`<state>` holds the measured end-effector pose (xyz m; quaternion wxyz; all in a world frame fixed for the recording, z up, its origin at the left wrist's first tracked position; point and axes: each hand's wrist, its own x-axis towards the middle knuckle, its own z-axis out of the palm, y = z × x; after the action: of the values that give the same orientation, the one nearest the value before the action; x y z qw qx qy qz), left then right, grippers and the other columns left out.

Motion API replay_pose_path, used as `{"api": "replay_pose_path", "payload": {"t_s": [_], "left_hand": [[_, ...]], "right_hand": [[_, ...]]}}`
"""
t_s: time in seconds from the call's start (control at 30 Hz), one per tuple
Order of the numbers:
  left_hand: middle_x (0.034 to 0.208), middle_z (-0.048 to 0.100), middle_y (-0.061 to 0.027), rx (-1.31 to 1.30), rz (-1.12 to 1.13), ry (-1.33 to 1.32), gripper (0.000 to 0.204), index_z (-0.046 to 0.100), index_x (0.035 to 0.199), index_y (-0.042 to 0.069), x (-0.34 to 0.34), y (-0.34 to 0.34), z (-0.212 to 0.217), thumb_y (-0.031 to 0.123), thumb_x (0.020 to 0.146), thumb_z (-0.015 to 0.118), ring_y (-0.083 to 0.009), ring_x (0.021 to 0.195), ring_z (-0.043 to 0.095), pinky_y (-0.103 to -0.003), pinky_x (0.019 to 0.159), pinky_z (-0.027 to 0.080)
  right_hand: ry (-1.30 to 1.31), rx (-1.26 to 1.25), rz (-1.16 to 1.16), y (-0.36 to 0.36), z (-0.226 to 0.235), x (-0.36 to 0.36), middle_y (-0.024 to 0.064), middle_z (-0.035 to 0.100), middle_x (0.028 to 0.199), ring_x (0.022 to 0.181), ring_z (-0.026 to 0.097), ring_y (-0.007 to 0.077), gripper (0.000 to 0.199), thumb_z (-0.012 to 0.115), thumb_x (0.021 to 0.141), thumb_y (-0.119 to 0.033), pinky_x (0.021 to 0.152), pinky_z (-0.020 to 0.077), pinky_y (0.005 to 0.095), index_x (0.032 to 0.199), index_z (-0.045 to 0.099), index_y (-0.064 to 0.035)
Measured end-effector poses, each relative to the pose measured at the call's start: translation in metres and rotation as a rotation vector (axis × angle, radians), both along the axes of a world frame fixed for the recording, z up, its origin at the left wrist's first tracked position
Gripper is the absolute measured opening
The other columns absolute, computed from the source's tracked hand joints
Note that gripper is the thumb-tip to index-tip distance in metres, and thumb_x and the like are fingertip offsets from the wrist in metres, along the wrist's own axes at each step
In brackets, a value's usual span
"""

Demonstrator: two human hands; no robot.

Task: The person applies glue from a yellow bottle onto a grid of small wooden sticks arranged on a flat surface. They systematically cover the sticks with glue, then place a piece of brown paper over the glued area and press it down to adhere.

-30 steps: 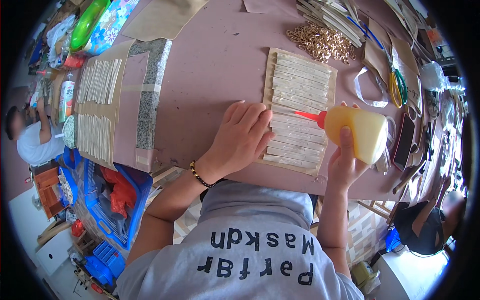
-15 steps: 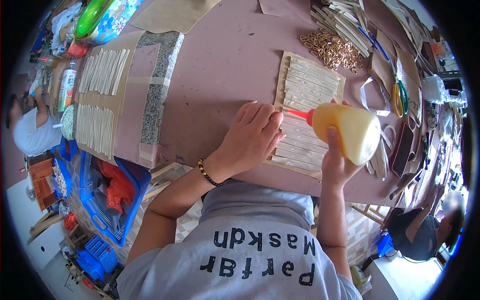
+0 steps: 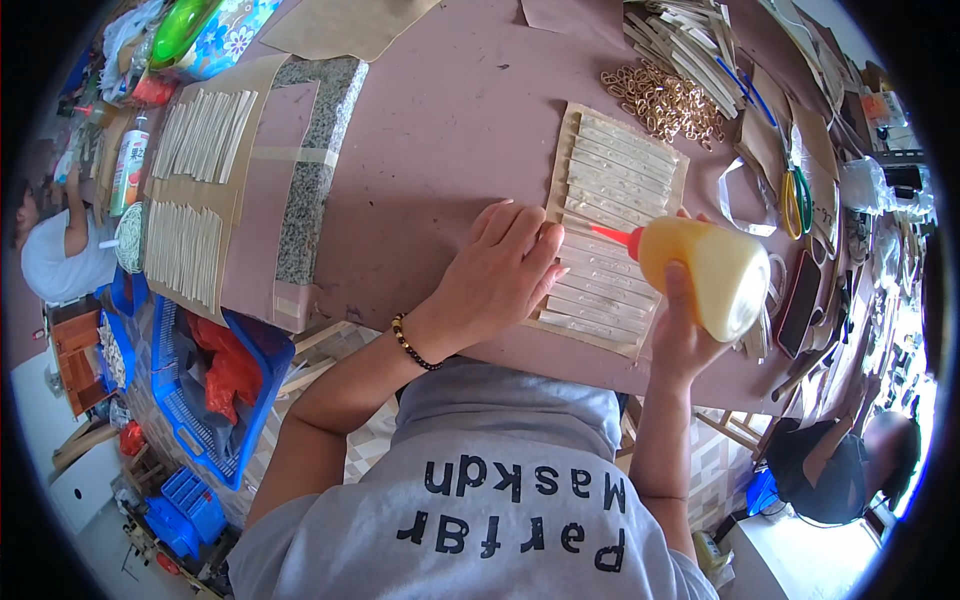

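Note:
My right hand is wrapped round a squeeze bottle of pale yellow liquid, tilted so its red nozzle points left over a cardboard sheet. Narrow beige strips lie in rows across that sheet, with small clear drops along them. At the sheet's left edge, my left hand has its fingers curled together close to a strip's end; whatever is between the fingertips is hidden. The nozzle tip hovers just right of these fingers, above the strips.
Gold metal links are heaped beyond the sheet, beside loose strips. Scissors and a dark phone-like slab lie right. Left are strip-covered boards, a stone slab and a blue basket. Two people sit further off.
My right hand has drawn the bottle slightly right and down, so the nozzle is farther from my left fingers. The left hand stays almost where it was.

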<state>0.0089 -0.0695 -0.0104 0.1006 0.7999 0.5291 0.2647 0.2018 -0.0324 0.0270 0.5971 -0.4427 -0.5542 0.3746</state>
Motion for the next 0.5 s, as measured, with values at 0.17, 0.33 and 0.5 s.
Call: {"api": "replay_pose_path", "payload": {"t_s": [0.17, 0.33, 0.5], "left_hand": [[0.109, 0.045, -0.0122, 0.011, 0.002, 0.007, 0.040, 0.048, 0.116, 0.003, 0.000, 0.000, 0.002, 0.019, 0.083, 0.064, -0.0317, 0.107, 0.045, -0.043, 0.093, 0.040], [0.110, 0.045, -0.0121, 0.015, 0.004, -0.003, 0.041, 0.048, 0.116, 0.003, 0.000, 0.000, 0.001, 0.019, 0.082, 0.064, -0.0318, 0.106, 0.045, -0.043, 0.093, 0.040], [0.110, 0.045, -0.0122, 0.008, 0.008, 0.013, 0.039, 0.050, 0.115, 0.003, 0.000, 0.000, 0.001, 0.019, 0.083, 0.064, -0.0318, 0.106, 0.045, -0.043, 0.093, 0.040]], "right_hand": [[0.068, 0.017, 0.059, -0.001, -0.002, -0.012, 0.0200, 0.058, 0.117, 0.110, 0.058, 0.0309, 0.050, 0.070, 0.078, 0.000, 0.097, 0.0444, 0.0433, 0.121, 0.045, 0.0063], [0.064, 0.008, 0.052, 0.000, -0.005, -0.012, 0.0198, 0.058, 0.116, 0.110, 0.058, 0.0320, 0.050, 0.070, 0.078, 0.000, 0.096, 0.0446, 0.0438, 0.121, 0.045, 0.0067], [0.017, 0.008, -0.056, -0.003, 0.001, 0.012, 0.0201, 0.059, 0.116, 0.109, 0.059, 0.0316, 0.048, 0.068, 0.079, 0.001, 0.096, 0.0448, 0.0432, 0.121, 0.046, 0.0074]]}}
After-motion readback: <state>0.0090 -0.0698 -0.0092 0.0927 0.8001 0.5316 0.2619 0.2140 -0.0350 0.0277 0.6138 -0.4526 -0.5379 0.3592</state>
